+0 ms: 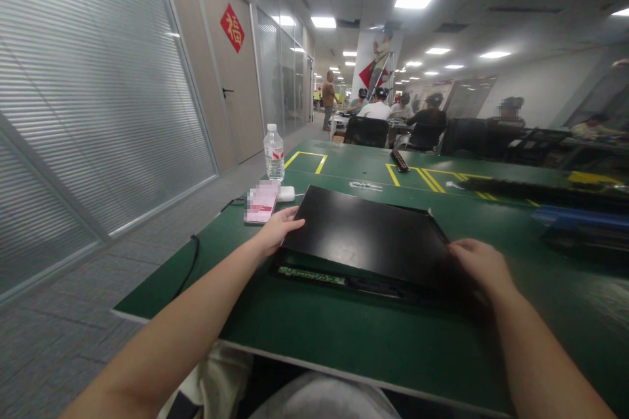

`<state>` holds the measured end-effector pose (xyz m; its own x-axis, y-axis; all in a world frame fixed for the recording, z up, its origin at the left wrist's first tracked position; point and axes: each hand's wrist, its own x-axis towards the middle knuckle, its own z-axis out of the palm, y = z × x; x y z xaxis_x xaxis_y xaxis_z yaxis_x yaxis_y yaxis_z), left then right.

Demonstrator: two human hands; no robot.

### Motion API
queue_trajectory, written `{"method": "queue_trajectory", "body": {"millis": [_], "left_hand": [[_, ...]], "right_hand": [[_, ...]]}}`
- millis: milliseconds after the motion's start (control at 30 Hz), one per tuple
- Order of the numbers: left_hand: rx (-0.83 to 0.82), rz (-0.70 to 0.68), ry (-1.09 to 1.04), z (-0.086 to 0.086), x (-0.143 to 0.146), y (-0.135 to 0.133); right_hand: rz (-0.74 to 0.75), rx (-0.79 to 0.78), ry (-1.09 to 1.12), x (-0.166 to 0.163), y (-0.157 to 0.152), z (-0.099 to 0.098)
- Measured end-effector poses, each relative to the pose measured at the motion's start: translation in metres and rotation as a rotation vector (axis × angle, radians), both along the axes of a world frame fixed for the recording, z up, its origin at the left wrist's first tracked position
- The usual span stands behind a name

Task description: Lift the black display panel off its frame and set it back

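A flat black panel (373, 236) lies on the green table (344, 334), its near edge raised slightly above a black base with a green circuit strip (312, 275). My left hand (278, 229) grips the panel's left edge, fingers curled over it. My right hand (484, 265) holds the panel's right near corner, fingers wrapped round the edge.
A phone (261, 201), a white charger (286, 193) and a water bottle (274, 152) stand left of the panel. A black strip part (400, 160) and long dark parts (540, 188) lie further back. Seated people (427, 119) work at far tables. A cable (189, 268) hangs off the left edge.
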<state>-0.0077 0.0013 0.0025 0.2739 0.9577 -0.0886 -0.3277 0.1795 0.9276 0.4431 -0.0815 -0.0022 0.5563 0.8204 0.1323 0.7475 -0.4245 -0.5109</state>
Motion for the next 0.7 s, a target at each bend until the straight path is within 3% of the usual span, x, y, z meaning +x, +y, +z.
{"method": "queue_trajectory", "body": {"millis": [700], "left_hand": [[0.029, 0.043, -0.028, 0.0004, 0.0017, 0.0015]], "right_hand": [[0.026, -0.027, -0.005, -0.0024, 0.0009, 0.0038]]}}
